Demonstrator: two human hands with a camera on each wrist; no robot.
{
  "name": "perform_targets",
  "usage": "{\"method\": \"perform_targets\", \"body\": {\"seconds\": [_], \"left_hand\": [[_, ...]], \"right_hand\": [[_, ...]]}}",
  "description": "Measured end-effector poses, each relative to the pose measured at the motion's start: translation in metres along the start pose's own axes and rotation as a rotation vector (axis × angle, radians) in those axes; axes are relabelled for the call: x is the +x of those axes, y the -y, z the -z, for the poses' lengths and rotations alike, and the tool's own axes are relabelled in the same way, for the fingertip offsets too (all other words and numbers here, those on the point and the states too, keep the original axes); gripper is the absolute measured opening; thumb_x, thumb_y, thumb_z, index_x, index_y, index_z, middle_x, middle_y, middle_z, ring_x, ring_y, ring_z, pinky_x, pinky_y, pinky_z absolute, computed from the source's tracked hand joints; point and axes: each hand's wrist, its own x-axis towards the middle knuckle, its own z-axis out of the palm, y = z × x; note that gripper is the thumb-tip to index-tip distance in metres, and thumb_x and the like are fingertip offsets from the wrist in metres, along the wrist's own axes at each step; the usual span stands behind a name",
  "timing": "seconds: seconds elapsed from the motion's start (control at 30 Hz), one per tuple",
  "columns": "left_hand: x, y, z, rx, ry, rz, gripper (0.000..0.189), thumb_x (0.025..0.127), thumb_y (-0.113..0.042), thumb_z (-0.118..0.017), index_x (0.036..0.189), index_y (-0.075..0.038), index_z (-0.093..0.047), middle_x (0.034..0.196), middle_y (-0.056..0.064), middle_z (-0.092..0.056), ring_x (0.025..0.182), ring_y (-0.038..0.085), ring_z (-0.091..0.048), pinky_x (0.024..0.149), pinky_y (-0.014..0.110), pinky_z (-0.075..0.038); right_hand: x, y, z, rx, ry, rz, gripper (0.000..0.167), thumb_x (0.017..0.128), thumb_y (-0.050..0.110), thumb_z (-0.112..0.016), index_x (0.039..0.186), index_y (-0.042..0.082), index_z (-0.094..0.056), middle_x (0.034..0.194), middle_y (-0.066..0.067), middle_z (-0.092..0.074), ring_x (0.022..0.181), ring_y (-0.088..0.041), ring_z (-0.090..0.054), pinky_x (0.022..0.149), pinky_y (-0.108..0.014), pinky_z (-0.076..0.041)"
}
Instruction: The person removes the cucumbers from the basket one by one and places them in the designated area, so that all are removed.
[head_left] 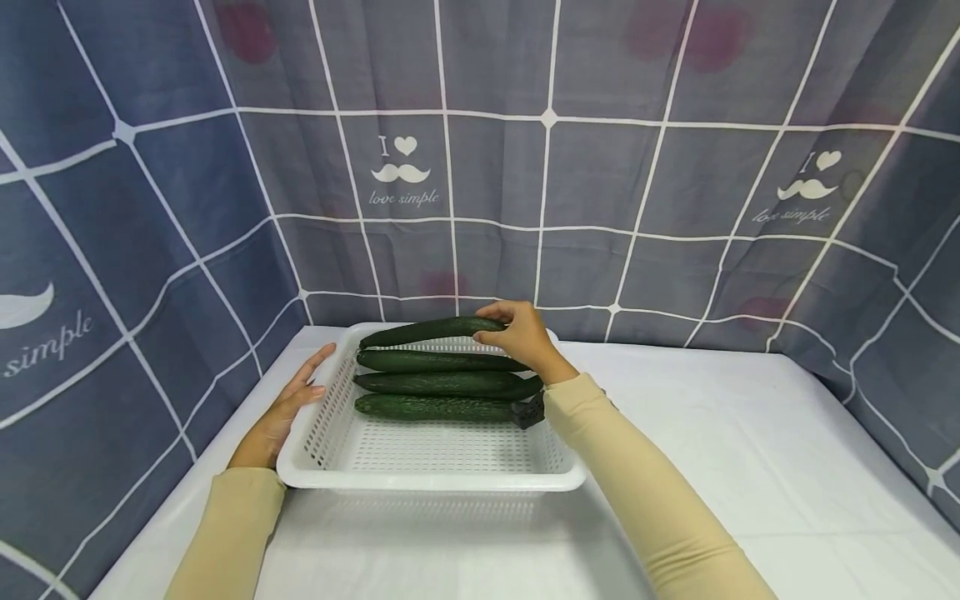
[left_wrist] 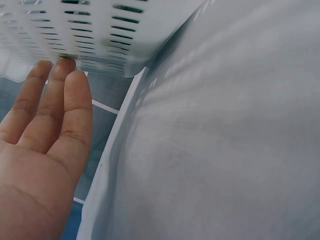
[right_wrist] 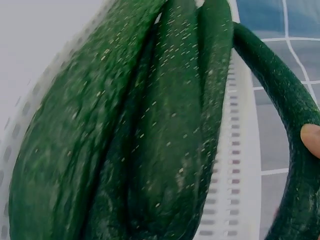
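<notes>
White table (head_left: 450, 542): it spreads under the basket, giving it, we judge, level support.
White basket (head_left: 431, 482): its long near rim runs left to right.
Three cucumbers (head_left: 435, 408): side by side inside, lying left to right, probably because the basket's length suits theirs.
Left hand (head_left: 281, 417): at the basket's left side, fingers straight, slightly apart; we take it to be steadying.
Right hand (head_left: 521, 337): thumb and fingers pinch the right end of the fourth cucumber (head_left: 420, 332), perhaps for easy control.
Fourth cucumber: farthest, over the basket's far side; we cannot tell whether it touches.
</notes>
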Motion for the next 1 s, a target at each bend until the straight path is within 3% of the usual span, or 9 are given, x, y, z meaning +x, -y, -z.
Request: {"method": "perform_targets", "body": {"seconds": [0.23, 0.7, 1.0], "left_hand": [[-0.001, 0.0, 0.002, -0.028, 0.021, 0.002, 0.065, 0.106, -0.018, -0.051, 0.163, -0.046, -0.036, 0.151, -0.007, -0.049, 0.131, 0.015, -0.056, 0.098, 0.04, -0.054], [-0.001, -0.003, -0.003, 0.007, -0.024, 0.045, 0.069, 0.103, -0.02, -0.052, 0.164, -0.046, -0.034, 0.154, -0.007, -0.041, 0.134, 0.014, -0.051, 0.101, 0.041, -0.05], [-0.002, -0.003, -0.004, 0.018, -0.035, 0.047, 0.067, 0.102, -0.021, -0.052, 0.162, -0.048, -0.037, 0.152, -0.007, -0.044, 0.132, 0.015, -0.052, 0.099, 0.041, -0.05]], "right_hand": [[0.0, 0.003, 0.007, 0.047, -0.044, -0.011, 0.037, 0.09, 0.006, -0.087, 0.125, 0.0, -0.078, 0.129, -0.016, -0.076, 0.122, -0.035, -0.068, 0.105, -0.05, -0.053], [-0.009, 0.013, 0.028, 0.064, -0.07, -0.018, 0.038, 0.088, 0.006, -0.087, 0.124, -0.001, -0.078, 0.127, -0.017, -0.076, 0.12, -0.035, -0.067, 0.102, -0.05, -0.053], [-0.016, 0.016, 0.045, 0.073, -0.107, 0.005, 0.037, 0.088, 0.005, -0.088, 0.123, -0.001, -0.079, 0.124, -0.017, -0.077, 0.117, -0.035, -0.067, 0.099, -0.047, -0.053]]}}
